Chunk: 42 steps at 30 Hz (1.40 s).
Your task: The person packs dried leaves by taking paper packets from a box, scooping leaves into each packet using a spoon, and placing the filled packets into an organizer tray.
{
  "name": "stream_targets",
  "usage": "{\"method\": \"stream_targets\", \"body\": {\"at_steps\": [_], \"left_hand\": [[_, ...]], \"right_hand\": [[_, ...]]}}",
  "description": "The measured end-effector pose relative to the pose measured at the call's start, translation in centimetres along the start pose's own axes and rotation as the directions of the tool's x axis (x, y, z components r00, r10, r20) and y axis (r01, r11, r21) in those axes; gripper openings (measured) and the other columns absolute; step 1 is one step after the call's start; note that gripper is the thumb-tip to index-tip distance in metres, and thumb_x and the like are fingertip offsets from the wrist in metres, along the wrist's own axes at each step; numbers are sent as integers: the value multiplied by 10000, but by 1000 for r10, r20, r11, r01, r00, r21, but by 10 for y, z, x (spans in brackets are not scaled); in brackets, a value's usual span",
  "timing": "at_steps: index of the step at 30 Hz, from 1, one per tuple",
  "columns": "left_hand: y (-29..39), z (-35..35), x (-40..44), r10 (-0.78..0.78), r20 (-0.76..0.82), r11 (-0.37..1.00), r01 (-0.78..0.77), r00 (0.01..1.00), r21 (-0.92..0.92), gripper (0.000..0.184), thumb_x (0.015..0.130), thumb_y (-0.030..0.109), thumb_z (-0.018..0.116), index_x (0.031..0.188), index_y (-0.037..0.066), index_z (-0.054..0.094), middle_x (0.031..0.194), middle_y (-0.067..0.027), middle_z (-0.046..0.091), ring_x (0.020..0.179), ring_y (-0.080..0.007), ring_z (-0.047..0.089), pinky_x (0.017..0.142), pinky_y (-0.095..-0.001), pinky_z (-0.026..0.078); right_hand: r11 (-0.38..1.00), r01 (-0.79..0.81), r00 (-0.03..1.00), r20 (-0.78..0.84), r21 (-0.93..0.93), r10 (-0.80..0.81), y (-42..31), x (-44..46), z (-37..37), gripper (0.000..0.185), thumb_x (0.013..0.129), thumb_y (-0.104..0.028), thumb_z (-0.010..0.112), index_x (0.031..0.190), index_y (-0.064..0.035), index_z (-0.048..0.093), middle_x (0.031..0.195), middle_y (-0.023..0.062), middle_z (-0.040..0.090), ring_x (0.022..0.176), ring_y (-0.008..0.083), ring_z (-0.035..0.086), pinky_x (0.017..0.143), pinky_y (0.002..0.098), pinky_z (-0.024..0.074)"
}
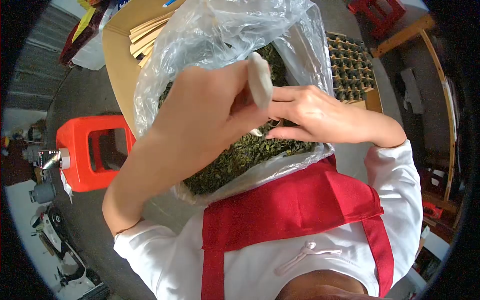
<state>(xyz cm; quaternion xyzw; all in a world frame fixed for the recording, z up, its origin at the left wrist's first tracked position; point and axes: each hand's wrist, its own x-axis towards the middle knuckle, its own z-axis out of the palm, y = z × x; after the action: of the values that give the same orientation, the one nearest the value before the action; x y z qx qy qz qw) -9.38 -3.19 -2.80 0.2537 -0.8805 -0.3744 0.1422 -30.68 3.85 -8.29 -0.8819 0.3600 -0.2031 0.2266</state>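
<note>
A: ok so what's the person doing here?

B: Fiddly two-handed stuff, I'd say, around that white piece [260,82]. It's at the finger end of the left hand [210,100], above the loose dark leaves [220,172], nearer the middle of the clear plastic bag [200,45] than its edges.

A: held or worn tho?

B: Can't tell. The left hand is curled with its fingers bent in, but the tips are hidden, so no clue if it's gripping the piece or wearing it like a finger cover. There's a smaller white bit [256,132] just below, half hidden.

A: and the right hand [305,110]?

B: Its forearm crosses the bag's right edge. Fingers bent, thumb apart from them, tips partly behind the left hand. Whether it has hold of anything, can't say.

A: so which step is that?

B: My read: a small adjustment at the fingertips, not digging in the leaves. The next move calls for one steady hand while the other does the fine bit. Neither hand is on the wood strips [145,37] by the cardboard box's [117,60] far left corner.
</note>
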Motion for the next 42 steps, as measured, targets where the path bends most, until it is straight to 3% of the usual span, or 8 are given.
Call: {"method": "stream_targets", "body": {"at_steps": [6,7,9,15,25,29,32,42], "left_hand": [[3,7,12,-165,182,948,207,969,-243,215,896,213,642,879,1,614,660,-32,621,535,-91,594,498,-246,493],[-5,9,12,29,37,996,-25,999,-91,196,898,196,643,871,4,617,643,-24,617,527,-90,589,494,-242,490],[-3,5,10,78,-41,997,-78,996,-9,182,897,182,645,873,4,617,654,-28,620,536,-89,592,496,-244,493],[-10,20,16,-73,105,963,98,992,-251,177,899,180,657,878,8,622,642,-30,618,535,-73,591,465,-224,477],[2,6,7,102,-86,994,-98,991,49,164,863,151,690,873,-5,642,658,-31,621,567,-87,585,515,-251,455],[15,-3,-6,125,-347,985,-74,929,158,107,836,95,680,851,-2,637,673,-28,606,620,-109,595,569,-264,462],[18,-2,-14,-97,-232,989,120,968,86,88,823,60,683,845,-10,635,711,-36,618,619,-119,592,567,-266,470],[8,7,-26,-2,-351,1000,2,936,0,71,857,22,658,829,-39,635,785,-71,639,605,-117,609,510,-234,483]], "right_hand": [[1000,-1,1000,-19,13,2,1,-3,1,302,838,-186,694,968,27,524,860,170,517,754,416,589,626,486,476],[1000,-18,1000,-4,-1,18,1,-3,0,314,839,-190,695,990,28,527,864,171,520,755,417,591,628,486,478],[1000,-27,999,34,10,27,-1,-4,-3,351,823,-174,708,1027,34,513,895,176,539,769,421,595,629,489,477],[998,-46,999,-10,43,46,-2,-6,-2,449,773,-89,733,1093,4,433,919,204,581,779,431,606,627,509,463],[968,-207,973,71,-144,219,-5,-7,-4,417,780,-115,738,1052,2,443,697,206,592,744,433,619,621,490,473],[980,-197,980,8,-25,197,-7,-7,-8,403,783,-119,738,1046,19,466,750,213,599,757,439,612,631,490,467],[983,-160,982,-83,85,167,-6,-8,-11,402,791,-121,732,1061,23,471,808,218,595,781,446,601,650,492,459],[979,-160,973,-147,128,179,-9,-6,-18,386,796,-134,732,1032,26,471,839,220,573,800,453,575,670,486,438]]}}
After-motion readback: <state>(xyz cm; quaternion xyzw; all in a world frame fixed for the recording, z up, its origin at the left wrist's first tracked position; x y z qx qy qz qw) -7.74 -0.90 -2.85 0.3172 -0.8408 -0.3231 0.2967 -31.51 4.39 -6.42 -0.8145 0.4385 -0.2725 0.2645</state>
